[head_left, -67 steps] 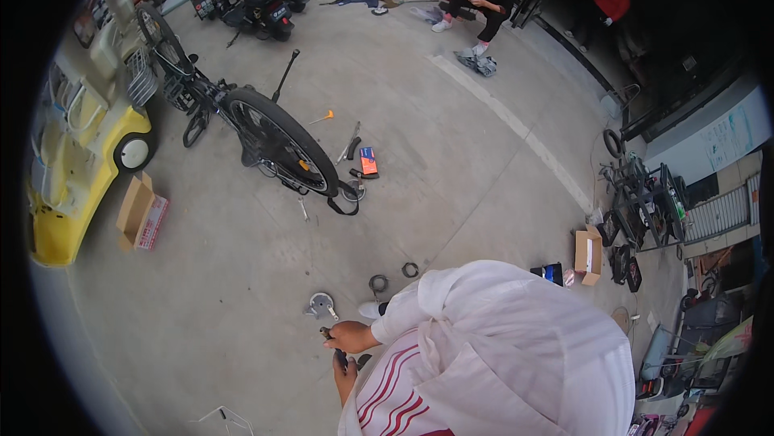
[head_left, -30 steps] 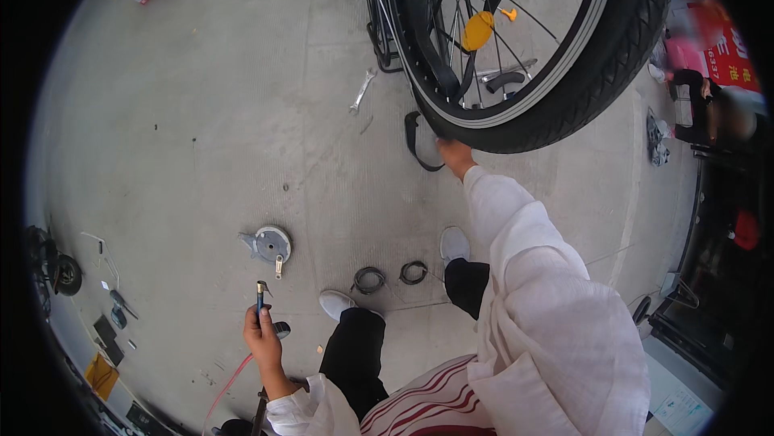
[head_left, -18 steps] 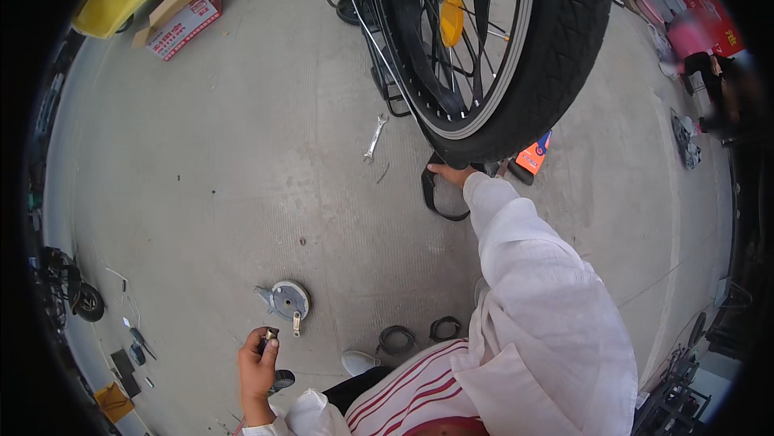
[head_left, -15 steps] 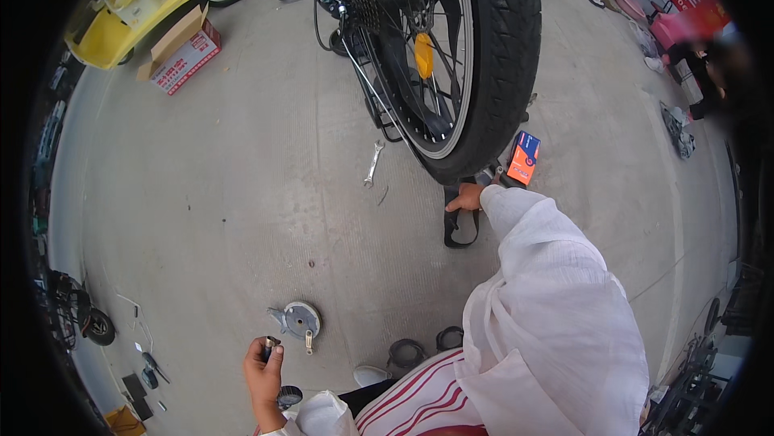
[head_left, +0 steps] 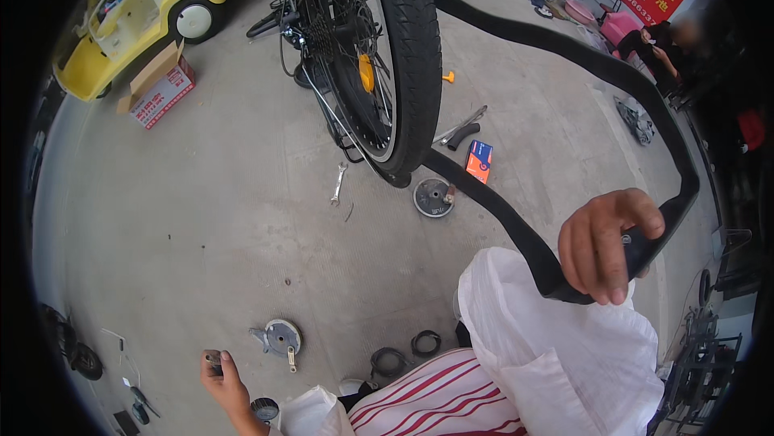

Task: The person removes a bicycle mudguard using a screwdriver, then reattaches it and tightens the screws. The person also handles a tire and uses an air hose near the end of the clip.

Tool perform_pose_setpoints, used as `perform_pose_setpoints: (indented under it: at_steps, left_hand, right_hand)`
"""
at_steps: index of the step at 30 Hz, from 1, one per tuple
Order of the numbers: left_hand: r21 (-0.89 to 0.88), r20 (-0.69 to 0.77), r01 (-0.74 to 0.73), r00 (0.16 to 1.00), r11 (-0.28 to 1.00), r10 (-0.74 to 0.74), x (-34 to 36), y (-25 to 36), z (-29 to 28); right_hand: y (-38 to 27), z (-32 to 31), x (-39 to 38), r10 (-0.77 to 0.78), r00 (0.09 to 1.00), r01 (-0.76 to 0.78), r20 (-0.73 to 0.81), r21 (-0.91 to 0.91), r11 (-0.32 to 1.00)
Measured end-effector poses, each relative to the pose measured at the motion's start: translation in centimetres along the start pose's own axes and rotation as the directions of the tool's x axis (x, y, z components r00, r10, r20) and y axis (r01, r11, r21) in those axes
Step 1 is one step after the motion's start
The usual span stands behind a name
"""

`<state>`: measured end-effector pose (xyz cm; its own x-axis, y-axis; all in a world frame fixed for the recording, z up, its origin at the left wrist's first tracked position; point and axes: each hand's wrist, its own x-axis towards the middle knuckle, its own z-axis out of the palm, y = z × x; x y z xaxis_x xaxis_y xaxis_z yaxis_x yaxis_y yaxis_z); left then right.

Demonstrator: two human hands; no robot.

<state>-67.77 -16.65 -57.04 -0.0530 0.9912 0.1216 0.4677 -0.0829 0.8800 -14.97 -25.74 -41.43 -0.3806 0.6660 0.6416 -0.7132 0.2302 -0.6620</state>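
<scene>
My right hand (head_left: 605, 246), fingers curled round it, grips a flat black inner tube (head_left: 501, 212) at the right. The tube hangs in a wide loop; both of its ends pass behind the tyre (head_left: 411, 57) of a raised bicycle wheel. My left hand (head_left: 224, 381), low on the left, pinches a small dark cylindrical metal piece (head_left: 214, 362). Close to that hand lies a round grey drum-brake plate (head_left: 282, 337) with a brass-coloured lever. Below the tyre is a second round brake plate (head_left: 432, 197). An orange reflector (head_left: 366, 73) sits among the spokes.
On the concrete floor lie a wrench (head_left: 339, 183), a blue-and-orange box (head_left: 479, 162), a metal bar (head_left: 468, 123) and black coils (head_left: 389, 362). A yellow toy-like vehicle (head_left: 165, 33) and an open carton (head_left: 164, 95) stand far left. Another person (head_left: 657, 53) sits far right.
My right hand has come up and right from beneath the tyre, drawing the inner tube into a large loop. The lower brake plate is now uncovered. The view has shifted slightly right.
</scene>
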Motion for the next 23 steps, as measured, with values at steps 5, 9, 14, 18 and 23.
perform_pose_setpoints:
  at_steps: [5, 9, 14, 18, 23]
  left_hand:
    - [-0.095, -0.060, -0.017, 0.998, 0.995, 0.011, -2.0, 3.4, -1.2]
    - [-0.068, 0.008, 0.015, 1.000, 0.998, -0.015, -1.6, 6.2, -0.8]
    - [0.199, -0.032, 0.011, 0.999, 0.980, -0.005, -1.2, 8.9, 0.5]
    - [0.268, -0.141, 0.029, 0.990, 0.963, 0.009, 0.1, 10.3, 2.2]
    - [0.368, -0.030, -0.082, 0.995, 0.926, 0.100, 1.3, 11.9, 4.2]
  right_hand:
    - [16.5, -0.7, 10.0, 0.523, 0.848, -0.444, 0.083, -0.427, 0.788]
    - [29.2, -0.7, 13.1, 0.413, 0.900, -0.435, -0.142, -0.380, 0.817]
    - [33.1, 1.9, 14.9, 0.407, 0.842, -0.500, -0.354, -0.227, 0.836]
    - [33.3, 1.2, 14.7, 0.463, 0.834, -0.534, -0.300, -0.221, 0.816]
    - [31.8, -0.7, 14.9, 0.333, 0.921, -0.363, -0.204, -0.761, 0.538]
